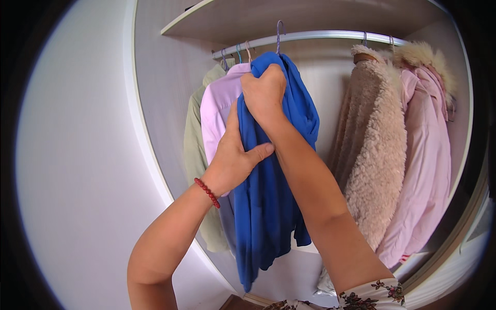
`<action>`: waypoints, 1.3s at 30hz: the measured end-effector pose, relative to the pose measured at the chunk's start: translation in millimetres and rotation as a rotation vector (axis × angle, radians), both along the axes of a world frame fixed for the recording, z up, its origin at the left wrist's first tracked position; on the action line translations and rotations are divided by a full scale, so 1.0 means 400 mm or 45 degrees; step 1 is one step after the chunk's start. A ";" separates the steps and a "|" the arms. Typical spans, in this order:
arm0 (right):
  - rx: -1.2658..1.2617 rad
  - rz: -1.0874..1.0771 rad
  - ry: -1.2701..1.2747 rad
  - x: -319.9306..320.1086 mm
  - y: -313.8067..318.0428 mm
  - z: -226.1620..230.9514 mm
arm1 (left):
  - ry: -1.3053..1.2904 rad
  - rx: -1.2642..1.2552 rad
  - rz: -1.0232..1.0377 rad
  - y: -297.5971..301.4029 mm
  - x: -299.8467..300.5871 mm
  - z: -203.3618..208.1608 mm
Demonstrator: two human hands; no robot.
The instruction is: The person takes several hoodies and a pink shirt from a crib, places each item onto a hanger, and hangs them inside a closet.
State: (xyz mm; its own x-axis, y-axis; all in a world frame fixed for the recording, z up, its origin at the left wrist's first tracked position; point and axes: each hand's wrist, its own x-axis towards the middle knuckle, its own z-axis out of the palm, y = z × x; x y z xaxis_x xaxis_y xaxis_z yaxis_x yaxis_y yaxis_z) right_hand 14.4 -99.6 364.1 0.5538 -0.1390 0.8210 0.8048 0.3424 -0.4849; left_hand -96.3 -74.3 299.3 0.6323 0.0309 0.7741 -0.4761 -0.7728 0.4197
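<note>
Inside a wardrobe, the right hand point(264, 90) grips the shoulder of a royal-blue fabric garment point(268, 196) hanging on the silver metal rail point(320, 36), while the left hand point(232, 157) pinches its front edge; it seems mid-straightening, so smoothing comes next.

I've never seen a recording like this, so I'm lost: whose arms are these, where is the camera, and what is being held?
No machine here: the arms belong to a person wearing a wide-angle camera on the head, looking at their own hands. That lens bends straight edges. The view is into a wardrobe with a rail. The right hand grips the top of a blue garment on its hanger; the left hand, with a red bead bracelet, holds its front. Beside it hang a lilac shirt, a green one, a fleecy coat and a pink coat.
</note>
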 end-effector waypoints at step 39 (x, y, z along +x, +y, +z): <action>0.392 0.244 -0.353 0.347 0.191 -0.050 | -0.352 -0.423 0.452 0.274 0.413 -0.131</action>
State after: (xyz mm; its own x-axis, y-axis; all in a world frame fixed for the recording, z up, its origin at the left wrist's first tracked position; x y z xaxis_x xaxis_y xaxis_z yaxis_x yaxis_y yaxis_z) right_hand 153.3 -23.3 344.2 0.3584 -0.3162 0.8784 0.7978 0.5924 -0.1123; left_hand 68.7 35.1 247.0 0.3137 0.4756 0.8218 -0.3379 -0.7529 0.5648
